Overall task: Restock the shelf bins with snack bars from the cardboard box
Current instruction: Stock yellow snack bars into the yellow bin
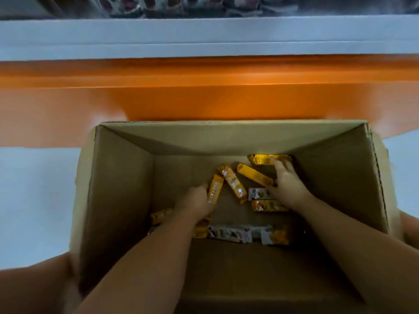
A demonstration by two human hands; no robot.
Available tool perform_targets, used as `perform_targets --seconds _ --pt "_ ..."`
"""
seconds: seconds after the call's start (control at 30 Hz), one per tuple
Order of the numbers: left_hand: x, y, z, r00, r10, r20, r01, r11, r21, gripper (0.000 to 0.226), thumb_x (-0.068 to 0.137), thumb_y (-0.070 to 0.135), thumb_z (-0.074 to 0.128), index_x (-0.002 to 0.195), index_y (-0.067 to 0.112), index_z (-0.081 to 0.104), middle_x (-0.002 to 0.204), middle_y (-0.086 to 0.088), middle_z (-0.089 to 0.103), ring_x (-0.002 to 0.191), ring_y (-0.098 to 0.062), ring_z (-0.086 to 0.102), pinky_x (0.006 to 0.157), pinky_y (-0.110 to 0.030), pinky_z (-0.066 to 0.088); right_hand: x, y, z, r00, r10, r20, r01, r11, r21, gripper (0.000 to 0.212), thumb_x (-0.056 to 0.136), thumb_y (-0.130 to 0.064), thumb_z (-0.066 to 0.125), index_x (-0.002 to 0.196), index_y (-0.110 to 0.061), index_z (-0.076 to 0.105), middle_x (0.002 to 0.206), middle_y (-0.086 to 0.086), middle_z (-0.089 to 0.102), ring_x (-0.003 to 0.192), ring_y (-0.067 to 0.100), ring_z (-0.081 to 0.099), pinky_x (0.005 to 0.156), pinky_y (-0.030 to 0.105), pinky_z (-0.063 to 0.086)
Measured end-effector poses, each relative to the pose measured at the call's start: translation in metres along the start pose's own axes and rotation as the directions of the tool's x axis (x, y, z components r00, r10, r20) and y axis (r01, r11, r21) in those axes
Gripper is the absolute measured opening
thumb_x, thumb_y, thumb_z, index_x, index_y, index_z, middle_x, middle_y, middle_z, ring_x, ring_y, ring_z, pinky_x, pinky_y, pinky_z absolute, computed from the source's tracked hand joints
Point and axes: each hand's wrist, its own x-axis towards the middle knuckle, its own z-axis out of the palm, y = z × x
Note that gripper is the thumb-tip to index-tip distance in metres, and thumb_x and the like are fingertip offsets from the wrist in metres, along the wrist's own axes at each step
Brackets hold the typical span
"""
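Note:
An open cardboard box (118,191) stands right below me. Several yellow and white snack bars lie scattered on its bottom. Both my arms reach down into it. My left hand (196,200) grips a yellow bar (215,188) that stands tilted upward from my fingers. My right hand (288,182) lies over the bars at the right, its fingers stretched to touch a shiny yellow bar (264,159) at the far wall. Another yellow bar (254,174) sits just left of that hand. More bars (240,233) line the near side.
An orange shelf ledge (204,96) runs across beyond the box, with a white shelf board (204,37) above it. Blurred packaged goods (181,5) sit on that upper shelf. Pale floor (34,189) shows left of the box. My knees flank the box.

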Motion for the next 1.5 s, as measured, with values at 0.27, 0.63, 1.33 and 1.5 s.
perform_targets --seconds 0.27,0.63,1.33,1.5 --pt "0.007 0.009 -0.005 0.995 -0.063 -0.079 0.039 0.962 -0.270 0.047 0.087 0.022 0.063 0.131 0.018 0.047 0.117 -0.006 0.062 0.106 -0.024 0.060 0.085 -0.032 0.049 0.011 -0.005 -0.002 0.993 -0.030 -0.113 -0.011 0.939 -0.345 0.083 0.079 -0.041 0.072 0.144 -0.014 0.027 0.142 0.011 0.020 0.130 0.031 0.021 0.106 0.041 0.029" --pt "0.004 0.019 -0.009 0.991 -0.037 0.128 0.122 0.642 -0.757 0.047 0.096 0.019 0.053 0.139 0.014 0.037 0.131 -0.011 0.054 0.110 -0.025 0.059 0.067 -0.020 0.051 0.000 -0.023 0.028 0.997 0.009 -0.082 -0.008 1.000 0.005 0.080 0.072 -0.039 0.074 0.140 -0.021 0.034 0.117 0.006 0.058 0.105 0.025 0.057 0.083 0.036 0.052" --pt "-0.048 0.023 -0.042 0.991 0.035 0.131 0.121 0.208 -0.970 0.048 0.082 0.017 0.072 0.124 0.026 0.051 0.119 -0.006 0.060 0.113 -0.027 0.057 0.084 -0.037 0.054 -0.066 -0.066 -0.006 0.977 -0.047 0.210 -0.128 0.657 0.743 0.038 0.084 -0.029 0.067 0.118 -0.021 0.053 0.112 0.003 0.064 0.102 0.019 0.061 0.080 0.034 0.055" --pt "-0.104 0.030 -0.069 0.990 0.110 0.091 0.063 0.235 -0.970 0.038 0.090 0.021 0.063 0.126 0.025 0.051 0.116 -0.008 0.064 0.103 -0.024 0.064 0.078 -0.036 0.056 -0.114 -0.077 -0.026 0.981 -0.095 0.168 -0.073 0.623 0.778 0.040 0.086 -0.029 0.065 0.122 -0.022 0.050 0.112 0.003 0.065 0.098 0.017 0.063 0.067 0.025 0.054"
